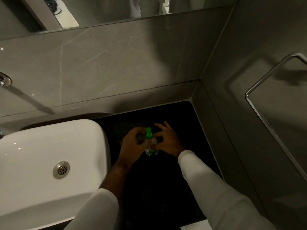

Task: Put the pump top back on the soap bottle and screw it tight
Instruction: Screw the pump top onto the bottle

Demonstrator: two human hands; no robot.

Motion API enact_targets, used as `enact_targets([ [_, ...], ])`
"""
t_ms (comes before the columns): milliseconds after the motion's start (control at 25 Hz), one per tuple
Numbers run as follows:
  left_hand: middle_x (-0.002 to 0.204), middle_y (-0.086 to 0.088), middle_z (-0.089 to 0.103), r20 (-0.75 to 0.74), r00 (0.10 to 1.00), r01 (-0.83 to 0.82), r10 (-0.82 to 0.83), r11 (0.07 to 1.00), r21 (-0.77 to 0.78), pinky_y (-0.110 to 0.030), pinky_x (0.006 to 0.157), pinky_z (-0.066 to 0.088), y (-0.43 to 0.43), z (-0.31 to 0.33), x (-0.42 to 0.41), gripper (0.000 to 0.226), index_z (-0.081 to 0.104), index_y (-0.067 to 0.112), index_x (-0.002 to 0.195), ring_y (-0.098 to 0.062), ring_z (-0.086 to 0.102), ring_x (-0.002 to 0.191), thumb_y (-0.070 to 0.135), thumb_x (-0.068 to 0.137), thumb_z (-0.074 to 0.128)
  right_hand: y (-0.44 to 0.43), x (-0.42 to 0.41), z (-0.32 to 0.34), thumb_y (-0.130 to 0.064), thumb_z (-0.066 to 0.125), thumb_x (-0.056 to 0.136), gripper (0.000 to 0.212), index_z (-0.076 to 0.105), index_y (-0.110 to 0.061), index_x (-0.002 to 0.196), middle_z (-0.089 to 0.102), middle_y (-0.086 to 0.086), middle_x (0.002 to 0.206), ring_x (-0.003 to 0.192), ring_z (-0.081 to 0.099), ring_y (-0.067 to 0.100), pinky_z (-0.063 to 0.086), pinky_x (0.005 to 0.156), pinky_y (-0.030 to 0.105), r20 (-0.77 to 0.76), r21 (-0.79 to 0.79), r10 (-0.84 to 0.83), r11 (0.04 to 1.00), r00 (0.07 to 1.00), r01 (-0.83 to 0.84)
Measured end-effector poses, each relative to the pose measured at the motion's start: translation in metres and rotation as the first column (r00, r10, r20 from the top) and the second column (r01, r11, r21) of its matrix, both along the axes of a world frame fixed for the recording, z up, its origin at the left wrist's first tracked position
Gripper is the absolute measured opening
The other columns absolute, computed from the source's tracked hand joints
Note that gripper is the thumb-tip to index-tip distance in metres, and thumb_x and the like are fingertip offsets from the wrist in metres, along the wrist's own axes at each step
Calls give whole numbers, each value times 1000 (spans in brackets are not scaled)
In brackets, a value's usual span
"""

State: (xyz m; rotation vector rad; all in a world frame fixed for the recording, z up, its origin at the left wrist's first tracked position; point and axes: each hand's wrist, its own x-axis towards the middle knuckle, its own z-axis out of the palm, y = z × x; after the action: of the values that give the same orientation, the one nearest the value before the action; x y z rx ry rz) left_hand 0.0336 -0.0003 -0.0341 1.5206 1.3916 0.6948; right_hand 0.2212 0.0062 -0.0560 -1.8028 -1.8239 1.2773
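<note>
A small clear soap bottle (pixel 151 152) with a green and white label stands upright on the black countertop (pixel 166 188). The green pump top (pixel 148 133) sits on the bottle's neck, its nozzle pointing away from me. My left hand (pixel 135 143) wraps the bottle's upper part from the left. From the right, my right hand (pixel 167 140) pinches the pump's collar with thumb and forefinger, the other fingers spread. The collar and neck are mostly hidden by my fingers.
A white basin (pixel 49 155) with a metal drain (pixel 61 170) lies directly left of the bottle. Grey tiled walls (pixel 116 63) close the counter at the back and right. A chrome towel rail (pixel 265 113) juts from the right wall. A mirror (pixel 116 9) hangs above.
</note>
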Motion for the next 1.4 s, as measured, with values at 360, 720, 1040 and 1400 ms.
enact_targets([
  [360, 107, -8, 70, -291, 948, 227, -131, 917, 326, -29, 94, 40, 9, -15, 0, 51, 71, 6, 112, -15, 51, 109, 47, 83, 62, 2, 2, -10, -51, 82, 62, 49, 75, -30, 105, 35, -9, 159, 154, 6, 27, 19, 120, 59, 17, 62, 22, 998, 1000, -23],
  [720, 117, -9, 69, -305, 875, 463, -376, 832, 304, -13, 106, 31, 26, -26, -16, 55, 68, 3, 118, -13, 46, 121, 48, 90, 55, 14, 14, 1, -51, 80, 65, 51, 73, -29, 111, 23, -12, 164, 154, -6, 26, 7, 119, 66, 9, -41, 252, 967, 968, -252],
  [1040, 114, 2, 68, -116, 966, 249, -229, 947, 204, -31, 93, 52, 17, -4, -13, 40, 69, 21, 115, -12, 64, 109, 34, 79, 82, 14, 13, -1, -42, 83, 68, 53, 72, -27, 117, 30, -6, 162, 154, 2, 29, 12, 123, 53, -25, -35, 173, 984, 985, -174],
  [1400, 117, 31, 61, 21, 994, 108, -112, 985, 137, -50, 106, 45, -3, -15, -2, 29, 71, 32, 111, -24, 55, 123, 22, 84, 65, 4, 7, -5, -45, 84, 64, 56, 72, -29, 116, 37, -6, 159, 153, 7, 30, 17, 122, 56, 1, -27, 63, 998, 998, -63],
])
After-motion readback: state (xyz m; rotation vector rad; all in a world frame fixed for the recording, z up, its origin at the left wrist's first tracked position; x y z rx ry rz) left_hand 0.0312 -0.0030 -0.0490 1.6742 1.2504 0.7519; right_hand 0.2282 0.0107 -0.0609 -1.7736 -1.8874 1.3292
